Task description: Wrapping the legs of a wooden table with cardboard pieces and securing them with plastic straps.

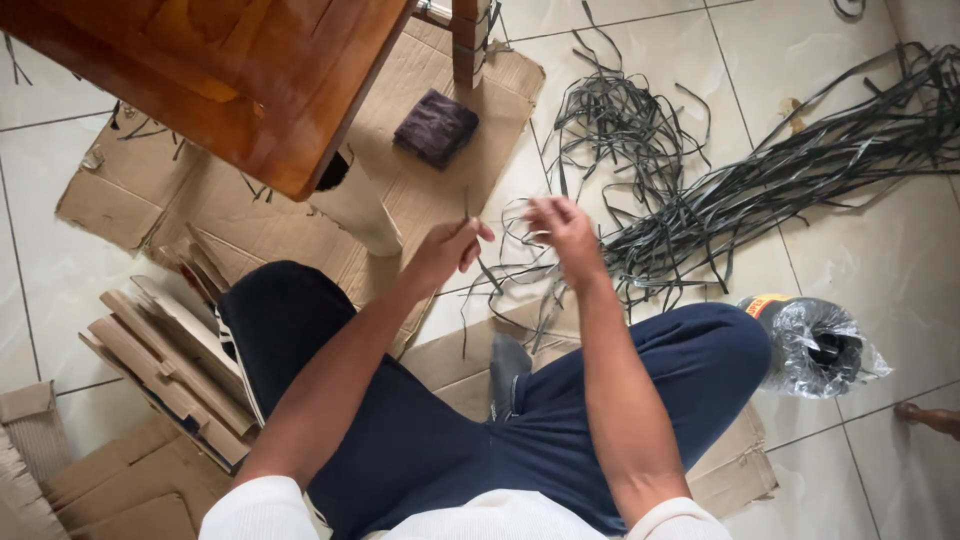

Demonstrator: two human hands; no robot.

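I sit on the floor in dark blue trousers, both arms stretched forward. My left hand pinches a thin dark strip that stands upright between its fingers. My right hand hovers just to the right, fingers curled and blurred, touching thin strands that run down toward my knees. A large tangle of grey-black strips lies on the tiles past my right hand and stretches to the upper right.
A wooden table overhangs the upper left, with flattened cardboard below it and a dark cloth on it. Stacked cardboard pieces lie to my left. A roll in clear plastic wrap sits by my right knee.
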